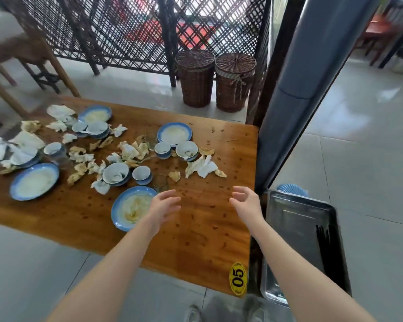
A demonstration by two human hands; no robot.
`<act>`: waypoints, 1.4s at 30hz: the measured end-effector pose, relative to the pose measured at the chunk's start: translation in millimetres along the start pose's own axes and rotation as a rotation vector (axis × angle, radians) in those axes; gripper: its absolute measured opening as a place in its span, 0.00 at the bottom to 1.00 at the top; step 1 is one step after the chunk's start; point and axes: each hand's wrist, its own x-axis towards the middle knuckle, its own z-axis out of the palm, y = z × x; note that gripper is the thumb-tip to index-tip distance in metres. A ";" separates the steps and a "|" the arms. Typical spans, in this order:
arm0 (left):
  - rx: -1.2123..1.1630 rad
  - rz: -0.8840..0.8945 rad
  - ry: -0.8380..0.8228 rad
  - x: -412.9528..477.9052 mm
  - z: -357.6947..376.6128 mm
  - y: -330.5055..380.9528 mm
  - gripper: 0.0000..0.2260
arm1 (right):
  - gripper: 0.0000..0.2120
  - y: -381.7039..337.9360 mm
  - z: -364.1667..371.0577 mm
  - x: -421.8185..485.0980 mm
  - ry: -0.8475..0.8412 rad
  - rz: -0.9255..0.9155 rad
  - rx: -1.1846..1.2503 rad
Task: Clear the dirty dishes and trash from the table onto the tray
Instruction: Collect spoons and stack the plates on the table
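Observation:
A wooden table [196, 228] carries several blue-rimmed plates, small bowls and crumpled napkins. The nearest dirty plate [128, 205] lies just left of my left hand [164, 206], which hovers above the table with relaxed fingers and holds nothing. My right hand [247, 201] hovers empty near the table's right edge, fingers loosely bent. A clear glass [160, 182] stands just beyond my left hand. A metal tray [289, 219] sits to the right of the table, with dark chopsticks [323, 242] lying in it. Used napkins [203, 167] lie ahead of both hands.
Two wicker baskets [215, 80] stand on the floor beyond the table by a lattice screen. A grey pillar [307, 66] rises at the table's right corner. A wooden chair [16, 54] stands at the far left. A yellow "05" tag [237, 278] marks the near corner.

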 end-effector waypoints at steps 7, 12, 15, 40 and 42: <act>-0.062 -0.030 0.140 1.0 -76.7 -10.2 0.12 | 0.14 -23.2 68.6 2.9 -0.105 -0.033 -0.068; -0.054 -0.055 0.199 3.6 -108.3 -22.3 0.15 | 0.14 -22.4 96.6 9.9 -0.174 -0.018 -0.119; -0.094 -0.065 0.282 6.5 -118.8 -29.9 0.16 | 0.14 -17.7 116.0 15.6 -0.211 0.008 -0.134; 0.238 -0.074 0.025 123.0 -220.5 -44.1 0.18 | 0.19 11.4 262.7 1.1 -0.041 0.260 -0.193; 0.249 -0.070 0.005 127.5 -222.0 -44.0 0.19 | 0.19 13.8 267.6 -1.7 -0.025 0.258 -0.180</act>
